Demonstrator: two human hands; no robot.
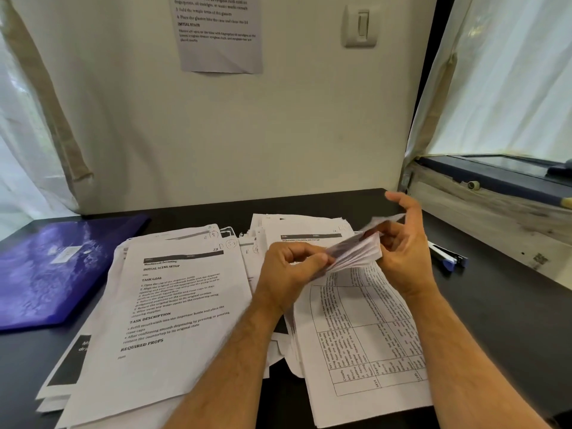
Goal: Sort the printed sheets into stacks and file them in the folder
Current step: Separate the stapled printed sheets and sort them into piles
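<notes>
Printed sheets cover the middle of a black table (495, 320). A stack topped by a "Mouthwash Decanting" page (167, 308) lies at the left. Another pile of sheets (309, 230) lies behind my hands. At the right, a stack topped by a table-printed sheet (365, 332) has its far end bent up. My left hand (291, 267) pinches that lifted end from the left. My right hand (399, 249) holds the same fanned edges from the right, with its index finger raised. The purple folder (52, 267) lies closed at the far left.
A pen with a blue cap (447, 258) lies on the table right of my right hand. A window sill (495, 205) and curtain border the right side. A printed notice (218, 32) hangs on the wall behind the table.
</notes>
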